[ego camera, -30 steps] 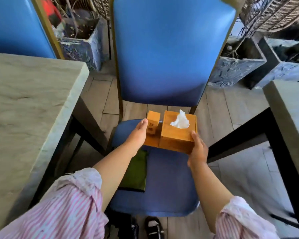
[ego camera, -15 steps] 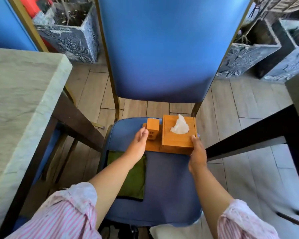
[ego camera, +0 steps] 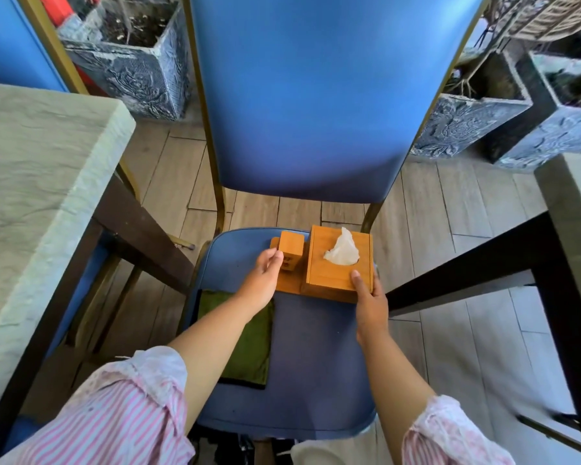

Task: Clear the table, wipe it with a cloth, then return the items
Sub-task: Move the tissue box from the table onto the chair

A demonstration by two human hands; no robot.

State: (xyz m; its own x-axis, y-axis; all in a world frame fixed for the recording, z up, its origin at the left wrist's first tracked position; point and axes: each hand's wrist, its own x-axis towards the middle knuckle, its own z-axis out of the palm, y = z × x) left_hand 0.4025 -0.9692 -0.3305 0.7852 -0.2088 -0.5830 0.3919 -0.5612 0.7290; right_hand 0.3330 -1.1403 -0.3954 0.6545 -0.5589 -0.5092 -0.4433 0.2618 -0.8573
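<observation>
Both hands set the wooden tissue holder [ego camera: 329,266] on the blue chair [ego camera: 296,364]: right hand [ego camera: 369,297] clamped on its near-right corner, left hand [ego camera: 265,273] with fingers loosely apart at its left end; green cloth [ego camera: 242,340] just near-left.

Both arms are stretched out forward and down, forearms bare, pink-and-white striped sleeves pushed up near the elbows. Left hand [ego camera: 264,280] is loosely open, palm facing right, fingers curled a bit with the fingertips [ego camera: 273,257] up front. Right hand [ego camera: 369,305] sits a little lower, thumb [ego camera: 356,278] pointing up and forward, other fingers tucked out of sight.
</observation>
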